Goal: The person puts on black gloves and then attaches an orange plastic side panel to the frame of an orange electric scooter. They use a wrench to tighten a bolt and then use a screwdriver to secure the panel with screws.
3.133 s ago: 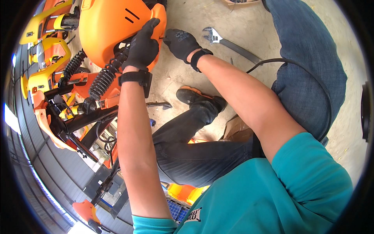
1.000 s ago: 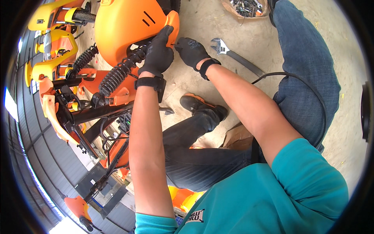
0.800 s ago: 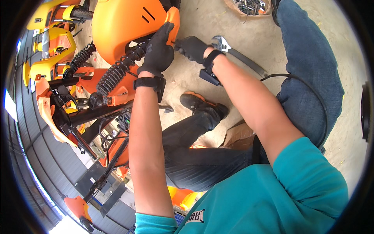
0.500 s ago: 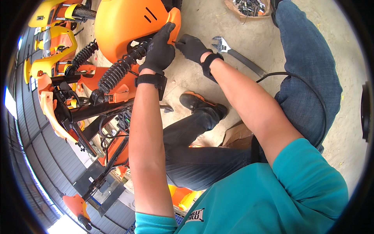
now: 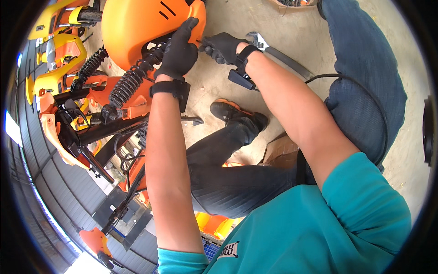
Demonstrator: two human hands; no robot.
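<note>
My left hand (image 5: 179, 52), in a black glove, is closed on the edge of a glossy orange plastic fender (image 5: 132, 32), with the thumb pressed along its rim. Just right of that rim is my right hand (image 5: 222, 48), also gloved. Its fingers are curled in a pinch, and a small dark tip shows between them and the fender's edge; what it is I cannot make out. Below the fender a black coil-spring shock absorber (image 5: 129, 86) runs down to the orange and black scooter frame (image 5: 102, 130).
An adjustable wrench (image 5: 287, 61) lies on the concrete floor beyond my right wrist. A cardboard box (image 5: 296, 8) of small metal parts stands at the top. Yellow scooters (image 5: 50, 82) line the left. A black cable (image 5: 360, 84) crosses my jeans-clad leg (image 5: 365, 59).
My right hand has rolled over, its curled fingers now showing, and sits slightly apart from the fender's edge. The left hand keeps its hold. The whole view has shifted a little.
</note>
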